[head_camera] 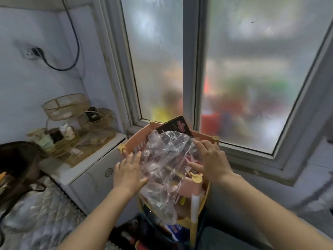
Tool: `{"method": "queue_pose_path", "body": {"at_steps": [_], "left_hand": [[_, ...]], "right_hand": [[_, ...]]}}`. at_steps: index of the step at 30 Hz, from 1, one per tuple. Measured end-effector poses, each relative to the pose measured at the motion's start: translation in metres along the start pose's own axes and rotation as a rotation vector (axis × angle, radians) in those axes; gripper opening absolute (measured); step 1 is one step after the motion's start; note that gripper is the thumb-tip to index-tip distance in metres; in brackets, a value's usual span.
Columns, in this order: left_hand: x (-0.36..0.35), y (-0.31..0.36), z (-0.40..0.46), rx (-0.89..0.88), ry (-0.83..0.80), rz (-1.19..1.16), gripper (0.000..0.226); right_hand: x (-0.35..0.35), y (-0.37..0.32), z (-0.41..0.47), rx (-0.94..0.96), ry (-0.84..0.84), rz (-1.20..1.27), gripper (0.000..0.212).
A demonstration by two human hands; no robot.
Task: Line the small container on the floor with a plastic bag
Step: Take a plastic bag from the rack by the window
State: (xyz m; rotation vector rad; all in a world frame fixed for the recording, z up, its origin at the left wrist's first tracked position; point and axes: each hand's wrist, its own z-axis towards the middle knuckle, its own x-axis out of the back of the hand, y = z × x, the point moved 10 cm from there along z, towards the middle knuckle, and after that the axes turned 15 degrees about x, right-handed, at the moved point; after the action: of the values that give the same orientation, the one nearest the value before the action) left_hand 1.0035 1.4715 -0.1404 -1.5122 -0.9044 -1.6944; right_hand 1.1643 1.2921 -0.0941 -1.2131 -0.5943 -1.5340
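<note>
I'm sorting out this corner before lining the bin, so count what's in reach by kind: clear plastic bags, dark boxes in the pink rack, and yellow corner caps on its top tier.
Clear plastic bag: 1
Dark box: 1
Yellow corner caps: 4 ()
Total: 6

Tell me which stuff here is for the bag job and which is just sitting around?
For the job: clear plastic bag, left hand, right hand. The floor container isn't visible.

Just sitting around: pink rack, dark box, wire baskets, wall plug, brown bag.
</note>
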Motion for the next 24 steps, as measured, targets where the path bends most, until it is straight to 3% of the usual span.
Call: {"method": "queue_pose_path", "body": {"at_steps": [7, 8, 10, 13, 15, 19, 24], "left_hand": [[-0.046, -0.029, 0.059, 0.143, -0.075, -0.092, 0.106], [-0.053, -0.035, 0.065, 0.180, -0.105, -0.116, 0.106], [-0.065, -0.040, 0.071, 0.221, -0.119, -0.144, 0.096], [-0.064, -0.043, 0.076, 0.239, -0.051, -0.231, 0.057], [-0.061, -0.045, 0.078, 0.248, -0.020, -0.315, 0.036], [-0.039, -0.041, 0.076, 0.185, 0.063, -0.562, 0.014], [0.005, -0.025, 0.061, 0.087, 0.047, -0.798, 0.031]], "right_hand": [[-0.058, 0.013, 0.096, 0.143, -0.187, -0.019, 0.102], [-0.069, 0.015, 0.103, 0.164, -0.229, -0.026, 0.095], [-0.081, 0.017, 0.115, 0.225, -0.221, -0.005, 0.062], [-0.079, 0.021, 0.125, 0.291, -0.054, 0.138, 0.018], [-0.074, 0.022, 0.128, 0.310, 0.026, 0.254, 0.011], [-0.053, 0.015, 0.131, 0.318, 0.118, 0.396, 0.006], [-0.003, 0.011, 0.116, 0.283, 0.277, 0.461, 0.009]]}}
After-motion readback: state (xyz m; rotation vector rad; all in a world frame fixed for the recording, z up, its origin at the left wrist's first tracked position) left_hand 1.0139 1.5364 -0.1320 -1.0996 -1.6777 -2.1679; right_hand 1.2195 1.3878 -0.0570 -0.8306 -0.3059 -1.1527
